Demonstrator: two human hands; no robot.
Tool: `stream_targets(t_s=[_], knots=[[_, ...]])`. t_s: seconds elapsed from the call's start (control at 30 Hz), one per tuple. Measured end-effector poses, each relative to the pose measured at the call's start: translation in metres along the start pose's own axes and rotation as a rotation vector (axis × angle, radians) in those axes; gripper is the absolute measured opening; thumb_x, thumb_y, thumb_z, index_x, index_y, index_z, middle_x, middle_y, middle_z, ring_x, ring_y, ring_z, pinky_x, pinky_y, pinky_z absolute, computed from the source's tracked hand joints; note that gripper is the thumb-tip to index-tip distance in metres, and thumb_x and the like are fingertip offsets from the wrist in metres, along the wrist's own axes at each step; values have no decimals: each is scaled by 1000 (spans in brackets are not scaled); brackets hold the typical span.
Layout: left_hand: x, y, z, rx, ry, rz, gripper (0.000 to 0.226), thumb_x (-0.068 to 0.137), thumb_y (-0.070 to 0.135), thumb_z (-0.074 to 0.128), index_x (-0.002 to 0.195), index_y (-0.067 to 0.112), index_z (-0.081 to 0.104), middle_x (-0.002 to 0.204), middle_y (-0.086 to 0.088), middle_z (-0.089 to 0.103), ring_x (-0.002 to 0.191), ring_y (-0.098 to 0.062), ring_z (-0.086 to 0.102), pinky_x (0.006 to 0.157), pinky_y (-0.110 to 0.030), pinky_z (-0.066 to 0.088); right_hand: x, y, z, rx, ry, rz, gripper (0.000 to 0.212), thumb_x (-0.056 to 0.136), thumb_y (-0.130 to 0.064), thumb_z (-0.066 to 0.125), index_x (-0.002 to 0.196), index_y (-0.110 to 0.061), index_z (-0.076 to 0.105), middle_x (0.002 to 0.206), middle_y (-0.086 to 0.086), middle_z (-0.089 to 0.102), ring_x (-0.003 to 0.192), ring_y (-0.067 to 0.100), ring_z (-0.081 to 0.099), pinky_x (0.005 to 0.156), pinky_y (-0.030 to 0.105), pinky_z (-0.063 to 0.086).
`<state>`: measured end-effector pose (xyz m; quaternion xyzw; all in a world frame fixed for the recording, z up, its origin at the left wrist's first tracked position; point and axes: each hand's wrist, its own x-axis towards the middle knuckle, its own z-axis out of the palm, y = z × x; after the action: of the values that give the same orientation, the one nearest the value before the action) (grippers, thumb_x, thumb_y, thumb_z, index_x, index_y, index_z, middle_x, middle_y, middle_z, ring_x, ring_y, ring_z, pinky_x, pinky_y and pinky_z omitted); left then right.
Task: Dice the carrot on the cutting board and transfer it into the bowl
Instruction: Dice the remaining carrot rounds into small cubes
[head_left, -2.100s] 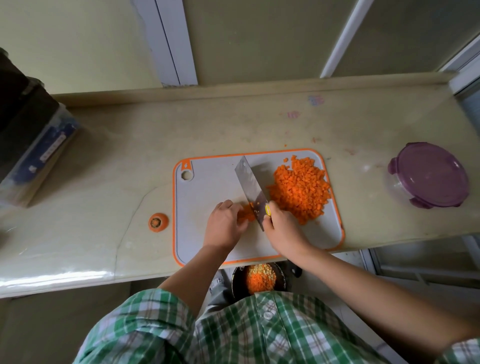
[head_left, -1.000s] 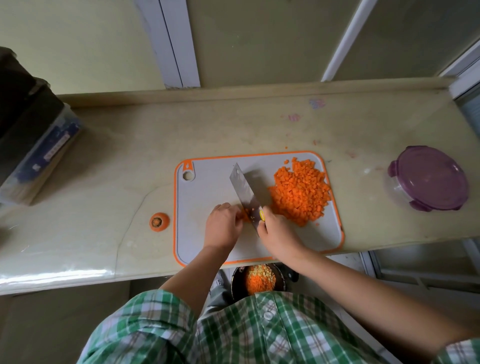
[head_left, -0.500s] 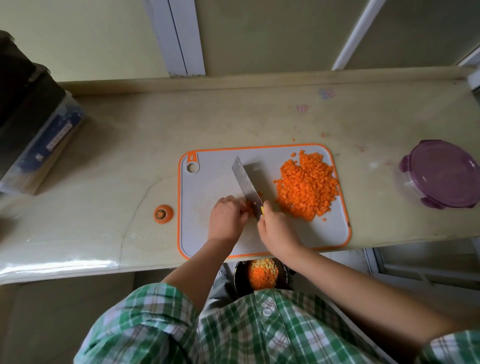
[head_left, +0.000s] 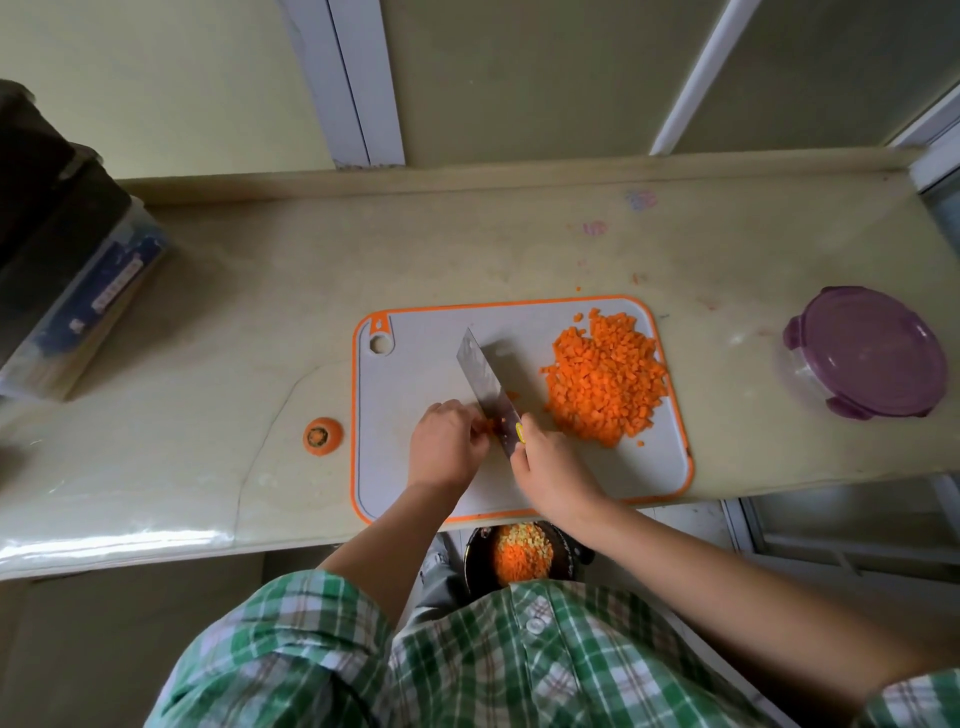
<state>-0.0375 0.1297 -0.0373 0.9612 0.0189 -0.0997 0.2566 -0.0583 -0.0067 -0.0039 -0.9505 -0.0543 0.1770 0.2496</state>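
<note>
Soft, even daylight fills the scene, moderately bright, with a pale yellow-green cast. The glossy cream stone desk (head_left: 260, 291) carries a white strip of glare along its near left edge. The round purple plastic lid (head_left: 867, 353) shows a faint sheen. The steel cleaver (head_left: 485, 384) throws a soft grey shadow to its right on the grey cutting board with orange rim (head_left: 415, 364). The heap of diced orange carrot (head_left: 605, 379) is sharp and saturated. The space under the desk is dim. Straight lines bow outward toward the frame edges, and the green checked shirt (head_left: 467, 665), close to the lens, looks slightly soft.
</note>
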Motion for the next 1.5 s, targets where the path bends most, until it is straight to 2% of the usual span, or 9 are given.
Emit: stream_targets(t_s=[0.3, 0.47, 0.57, 0.7, 0.9, 1.13, 1.23, 1.33, 1.5], knots=[[3, -1, 4, -38, 14, -30, 7, 79, 22, 65, 75, 17, 68, 80, -4, 63, 82, -24, 55, 62, -28, 36, 0, 1, 18, -2, 35, 38, 27, 95, -10, 39, 121, -3, 43, 84, 21, 65, 79, 39, 63, 60, 42, 44], [4, -6, 3, -36, 0, -20, 8, 81, 23, 66, 81, 16, 70, 85, -4, 66, 87, -23, 57, 71, -28, 39, 11, 7, 9, 50, 92, 60, 16, 95, -12, 43, 107, -3, 50, 81, 25, 64, 76, 43, 62, 56, 35, 35], [3, -13, -1, -45, -1, -5, 11, 81, 26, 69, 82, 15, 70, 86, -4, 67, 86, -22, 59, 74, -28, 41, 15, 14, -2, 172, 126, 115, 3, 95, -15, 42, 93, -13, 42, 70, 24, 60, 61, 44, 60, 51, 51, 49], [-1, -21, -7, -39, 70, -59, 13, 83, 21, 62, 92, 12, 66, 90, -5, 67, 85, -25, 59, 71, -34, 47, 12, 10, -5, 195, 95, 89, 5, 95, -15, 42, 92, -11, 42, 65, 20, 55, 59, 44, 58, 51, 55, 48], [-12, -23, -7, -24, 153, -159, 13, 85, 16, 56, 92, 8, 63, 93, -12, 63, 92, -31, 55, 73, -41, 45, 2, -11, 21, 137, -9, -21, 11, 95, -10, 44, 100, -2, 49, 77, 18, 55, 73, 38, 58, 57, 31, 26], [-16, -21, -5, 19, 80, -162, 19, 88, 15, 54, 105, 12, 64, 107, -10, 57, 105, -27, 48, 81, -35, 45, -3, 27, 1, 84, 48, 76, 11, 94, -9, 43, 101, -3, 49, 77, 25, 62, 72, 42, 62, 55, 36, 33], [-15, -18, -6, 35, 64, -190, 21, 89, 15, 52, 106, 14, 64, 110, -7, 56, 107, -25, 47, 80, -35, 45, -6, 47, -12, 113, 77, 149, 2, 95, -11, 41, 96, -10, 42, 69, 14, 53, 67, 43, 62, 56, 51, 51], [-12, -15, -7, 27, 65, -206, 24, 91, 13, 48, 109, 15, 64, 111, -7, 58, 108, -25, 48, 80, -36, 45, -6, 59, -18, 130, 96, 215, 3, 93, -12, 41, 91, -12, 39, 70, 12, 50, 69, 44, 62, 57, 57, 51], [-12, -16, -12, -20, 109, -295, 28, 94, 10, 43, 116, 12, 61, 115, -10, 58, 110, -27, 49, 85, -37, 45, -7, 41, -18, 277, 48, 154, 10, 95, -14, 40, 85, -14, 40, 59, 9, 50, 45, 30, 58, 39, 41, 49]])
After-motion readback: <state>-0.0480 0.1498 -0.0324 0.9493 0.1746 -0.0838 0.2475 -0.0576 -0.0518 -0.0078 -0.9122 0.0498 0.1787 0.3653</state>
